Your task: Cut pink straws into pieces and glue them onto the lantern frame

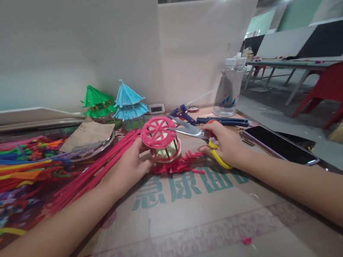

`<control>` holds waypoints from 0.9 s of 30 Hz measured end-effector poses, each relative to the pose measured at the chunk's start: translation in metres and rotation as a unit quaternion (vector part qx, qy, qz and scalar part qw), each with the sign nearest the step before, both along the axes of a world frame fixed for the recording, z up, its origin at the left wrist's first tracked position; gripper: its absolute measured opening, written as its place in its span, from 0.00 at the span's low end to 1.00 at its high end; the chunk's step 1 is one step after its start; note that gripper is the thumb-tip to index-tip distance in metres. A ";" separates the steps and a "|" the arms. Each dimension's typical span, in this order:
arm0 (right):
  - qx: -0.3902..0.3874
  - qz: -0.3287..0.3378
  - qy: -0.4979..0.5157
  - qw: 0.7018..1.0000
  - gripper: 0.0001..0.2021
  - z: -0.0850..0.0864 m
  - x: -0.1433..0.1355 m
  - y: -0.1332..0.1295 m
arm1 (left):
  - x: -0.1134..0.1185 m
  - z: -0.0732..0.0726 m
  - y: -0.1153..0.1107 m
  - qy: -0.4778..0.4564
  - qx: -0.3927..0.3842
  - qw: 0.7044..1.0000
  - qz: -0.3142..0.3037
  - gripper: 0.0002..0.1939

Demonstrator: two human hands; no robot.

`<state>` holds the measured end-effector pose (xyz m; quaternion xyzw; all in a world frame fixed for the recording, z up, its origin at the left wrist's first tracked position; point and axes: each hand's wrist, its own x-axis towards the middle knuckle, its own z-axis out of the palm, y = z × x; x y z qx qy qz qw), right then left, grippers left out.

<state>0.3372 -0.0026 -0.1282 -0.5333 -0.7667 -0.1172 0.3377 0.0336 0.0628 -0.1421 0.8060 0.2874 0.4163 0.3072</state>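
My left hand [140, 158] grips a small round pavilion model [159, 131] by its left side; it has a pink spoked top, thin posts and a pale base. In my right hand [223, 142] are scissors [218, 158] with yellow handles, their blades pointing left at the model's pink rim. Whether the blades touch the rim is unclear. Short pink cut pieces [178, 166] lie just below the model. Long pink strips [96, 169] run under and beside my left forearm.
Green [97, 100] and blue [128, 100] tiered models stand behind. Multicoloured strips [17, 172] fill the left. A glue gun [184, 114], water bottle [229, 88] and phone [279, 145] are at the right, with a red chair [337, 85] beyond.
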 end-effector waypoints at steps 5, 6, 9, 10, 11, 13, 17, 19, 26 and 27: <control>0.005 0.025 -0.022 0.999 0.20 0.002 -0.003 -0.003 | -0.002 -0.001 -0.001 0.018 0.009 1.000 0.016 0.25; 0.007 0.025 -0.024 0.999 0.20 0.002 -0.004 -0.003 | -0.002 -0.001 -0.001 0.016 0.010 1.000 0.019 0.24; 0.009 0.021 -0.025 0.999 0.19 0.003 -0.006 -0.004 | -0.003 -0.002 -0.001 0.015 0.025 0.999 0.024 0.23; 0.007 0.017 -0.025 1.000 0.19 0.003 -0.006 -0.004 | -0.003 -0.001 -0.001 0.018 0.031 0.999 0.025 0.22; 0.002 0.013 -0.025 1.000 0.18 0.003 -0.006 -0.004 | -0.004 -0.001 -0.001 0.024 0.038 0.999 0.028 0.22; -0.008 0.004 -0.024 1.000 0.18 0.004 -0.006 -0.005 | -0.004 0.000 -0.003 0.040 0.051 0.997 0.033 0.22; -0.016 -0.007 -0.030 0.999 0.16 0.003 -0.006 -0.005 | -0.004 0.002 -0.004 0.045 0.039 0.997 0.040 0.23; -0.016 -0.009 -0.032 0.999 0.16 0.003 -0.005 -0.005 | -0.004 0.001 -0.005 0.046 0.026 0.998 0.044 0.23; 0.001 -0.012 -0.040 0.999 0.19 0.002 -0.004 -0.004 | -0.004 0.002 -0.005 0.052 0.042 0.997 0.045 0.21; 0.005 -0.007 -0.046 0.999 0.19 0.003 -0.003 -0.004 | -0.004 0.003 -0.004 0.052 0.057 0.996 0.053 0.20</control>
